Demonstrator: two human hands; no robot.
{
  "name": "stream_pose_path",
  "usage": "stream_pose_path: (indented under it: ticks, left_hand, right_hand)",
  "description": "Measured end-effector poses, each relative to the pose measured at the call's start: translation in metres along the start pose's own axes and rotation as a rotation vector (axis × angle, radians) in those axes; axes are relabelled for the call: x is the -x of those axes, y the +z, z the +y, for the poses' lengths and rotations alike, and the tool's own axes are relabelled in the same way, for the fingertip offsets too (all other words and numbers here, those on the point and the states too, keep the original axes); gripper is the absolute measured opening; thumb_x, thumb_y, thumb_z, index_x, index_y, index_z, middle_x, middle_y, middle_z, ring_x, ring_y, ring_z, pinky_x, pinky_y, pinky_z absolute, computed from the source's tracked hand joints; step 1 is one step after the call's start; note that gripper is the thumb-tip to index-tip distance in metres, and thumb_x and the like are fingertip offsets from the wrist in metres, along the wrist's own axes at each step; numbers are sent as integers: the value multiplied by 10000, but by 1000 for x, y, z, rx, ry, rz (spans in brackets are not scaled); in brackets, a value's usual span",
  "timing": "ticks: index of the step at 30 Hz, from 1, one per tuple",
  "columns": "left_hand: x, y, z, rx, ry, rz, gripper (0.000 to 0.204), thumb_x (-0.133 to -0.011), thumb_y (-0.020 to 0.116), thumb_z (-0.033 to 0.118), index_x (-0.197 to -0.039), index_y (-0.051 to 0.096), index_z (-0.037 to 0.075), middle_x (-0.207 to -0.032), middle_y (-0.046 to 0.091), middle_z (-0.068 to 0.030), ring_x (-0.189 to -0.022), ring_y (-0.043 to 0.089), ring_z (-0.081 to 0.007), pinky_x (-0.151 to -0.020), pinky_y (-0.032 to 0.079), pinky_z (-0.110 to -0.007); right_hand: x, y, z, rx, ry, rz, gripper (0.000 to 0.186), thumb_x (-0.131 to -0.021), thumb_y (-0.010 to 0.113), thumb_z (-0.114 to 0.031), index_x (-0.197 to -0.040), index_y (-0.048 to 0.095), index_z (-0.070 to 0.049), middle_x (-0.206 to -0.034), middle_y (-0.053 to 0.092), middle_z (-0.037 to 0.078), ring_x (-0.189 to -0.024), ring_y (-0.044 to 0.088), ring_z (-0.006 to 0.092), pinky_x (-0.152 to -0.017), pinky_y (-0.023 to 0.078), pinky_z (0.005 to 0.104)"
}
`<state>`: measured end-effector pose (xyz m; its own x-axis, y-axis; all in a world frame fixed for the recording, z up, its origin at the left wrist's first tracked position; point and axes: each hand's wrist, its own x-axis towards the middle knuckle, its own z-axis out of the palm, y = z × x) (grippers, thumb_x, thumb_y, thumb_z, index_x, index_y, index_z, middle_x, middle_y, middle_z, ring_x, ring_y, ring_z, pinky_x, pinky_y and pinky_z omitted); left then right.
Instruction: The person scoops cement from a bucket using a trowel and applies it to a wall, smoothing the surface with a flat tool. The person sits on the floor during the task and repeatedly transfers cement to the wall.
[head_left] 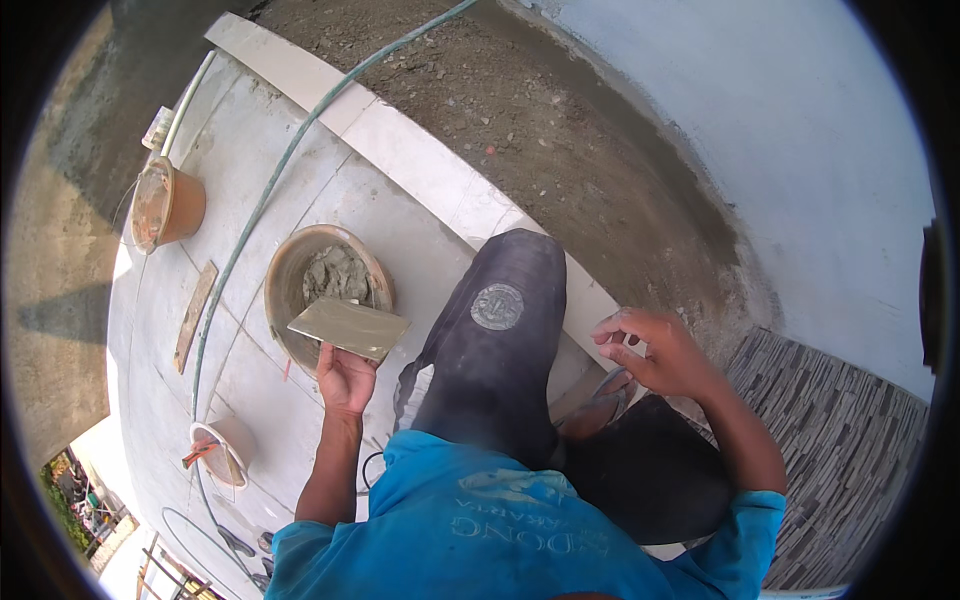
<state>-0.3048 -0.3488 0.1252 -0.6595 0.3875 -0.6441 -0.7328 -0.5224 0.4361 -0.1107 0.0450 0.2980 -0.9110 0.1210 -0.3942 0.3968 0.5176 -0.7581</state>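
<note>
My left hand (346,380) grips a flat rectangular tile (350,328) by its near edge, palm up, fingers under it. The tile's upper face is smooth and grey-beige with a wet-looking sheen. It lies over the near right part of a round bucket (282,262), hiding some of the rim. Lumpy grey mortar (337,272) shows inside that bucket, beyond the tile. My right hand (655,350) is raised beside my right knee, fingers loosely bent and apart, with nothing in them. Pale residue marks its fingertips.
An orange bucket (184,205) stands far left; a smaller pail (232,445) with an orange-handled tool is nearer. A green hose (262,205) crosses the tiled floor past a wooden strip (194,318). A pale ledge (400,140) borders bare soil (560,130). Right are a white wall (800,130) and striped stone cladding (830,450).
</note>
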Motion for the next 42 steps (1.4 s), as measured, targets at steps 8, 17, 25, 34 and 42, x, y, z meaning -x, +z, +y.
stream_pose_path:
  ticks: [8, 17, 25, 34, 42]
  left_hand:
    - [55, 46, 81, 138, 147, -176, 496, -1057, 430, 345, -1454, 435, 47, -1453, 512, -157, -1336, 497, -305, -1108, 395, -536]
    - [8, 150, -7, 214, -436, -567, 594, -988, 587, 333, -1470, 417, 30, -1363, 553, -201, -1176, 629, -299, -994, 535, -464]
    - [-24, 218, -67, 388, -639, -952, 506, -1010, 548, 314, -1407, 500, 5, -1311, 615, -171, -1177, 631, -281, -997, 528, -428]
    - [-57, 234, -98, -153, -548, -608, 427, -1043, 493, 313, -1363, 529, 33, -1287, 625, -135, -1127, 650, -266, -920, 563, -423]
    - [-24, 281, -189, 264, -843, -708, 328, -1035, 490, 271, -1269, 579, 59, -1191, 653, -116, -1045, 674, -268, -834, 607, -421]
  right_hand:
    - [-12, -9, -4, -224, 200, 5, 238, -956, 674, -222, -1146, 701, -81, -1037, 733, 60, -933, 688, 163, -793, 525, 335]
    - [-119, 33, -26, -1051, 99, -238, 477, -1047, 494, -401, -1371, 543, -54, -1296, 604, 84, -1183, 546, 169, -980, 431, 341]
    - [-97, -9, -36, -1453, 119, 144, 470, -965, 533, -253, -1377, 439, -47, -1176, 606, 103, -1124, 591, 226, -980, 478, 416]
    - [36, -51, 38, -238, 141, 698, 370, -892, 601, -97, -1250, 535, -33, -1045, 640, 135, -789, 621, 245, -809, 519, 405]
    - [32, 2, 68, 370, -150, 959, 305, -785, 816, -151, -1041, 686, -48, -964, 660, 112, -716, 673, 283, -563, 520, 365]
